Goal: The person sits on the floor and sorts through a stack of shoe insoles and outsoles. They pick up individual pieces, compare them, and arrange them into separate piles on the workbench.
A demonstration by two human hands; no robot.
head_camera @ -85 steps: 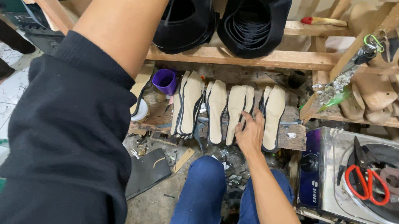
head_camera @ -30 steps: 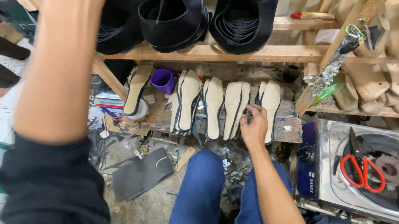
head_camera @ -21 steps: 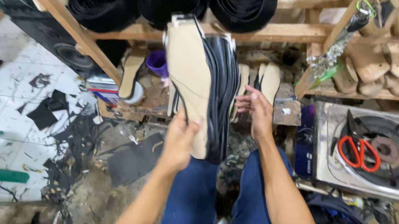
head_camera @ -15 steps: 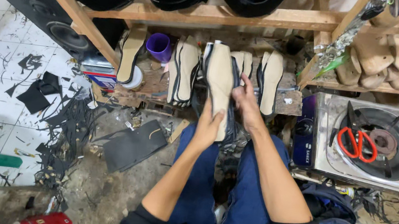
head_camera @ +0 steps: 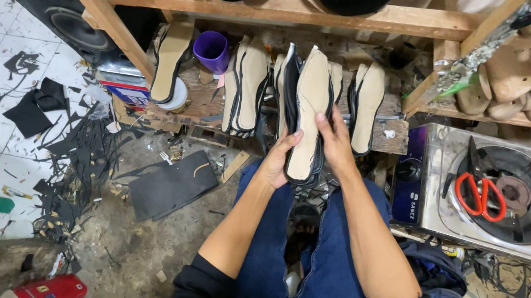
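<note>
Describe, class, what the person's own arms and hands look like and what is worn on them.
Both forearms are bare. The left hand and right hand wear no gloves; no rings or watch show. Black short sleeves cover the upper arms, and blue jeans cover the legs.

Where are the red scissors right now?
In the head view, the red-handled scissors lie on the burner of the gas stove at the right, beside the person's right hand.

Red-white-blue box (head_camera: 127,92) beside speaker (head_camera: 73,26)
</note>
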